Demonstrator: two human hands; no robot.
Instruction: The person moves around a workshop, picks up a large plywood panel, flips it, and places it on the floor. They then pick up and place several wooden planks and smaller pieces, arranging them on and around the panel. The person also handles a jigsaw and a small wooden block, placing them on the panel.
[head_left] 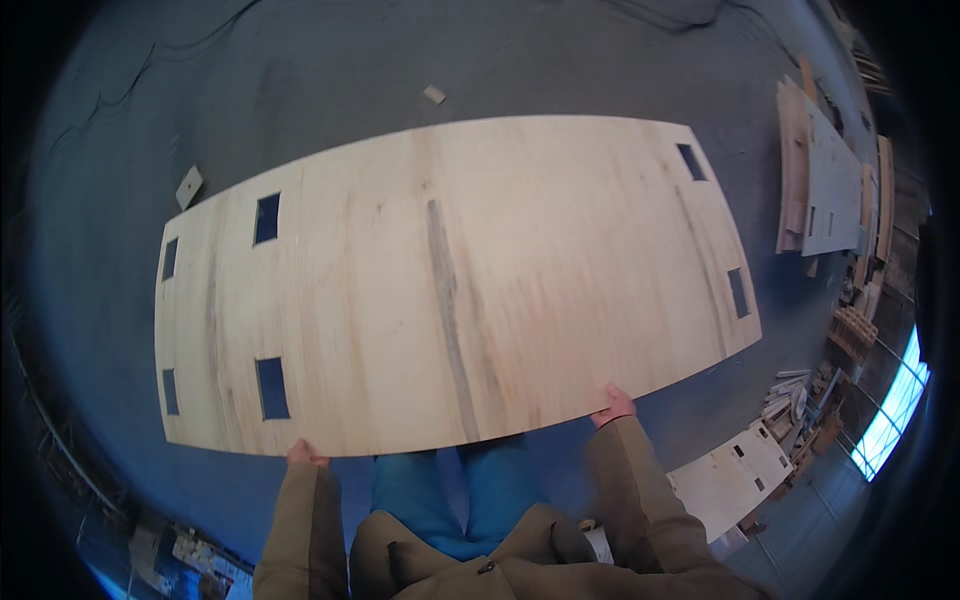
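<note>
A large pale plywood panel (570,250) with dark grain streaks spans the middle of the view. Several rectangular holes are cut through it near its left and right ends. My left hand (306,454) grips the near edge left of centre, its thumb on the top face. Further right, my right hand (614,407) grips the same edge, thumb also on top. The fingers of both hands are hidden under the panel. The panel's near edge is in front of my legs; whether its far edge touches the floor I cannot tell.
On the grey floor (330,90) lie a small wood offcut (433,95) and a small board with a hole (189,187). Cut panels (832,185) are stacked at the right. Another panel with holes (735,478) and a pile of wood scraps (785,400) lie at the lower right.
</note>
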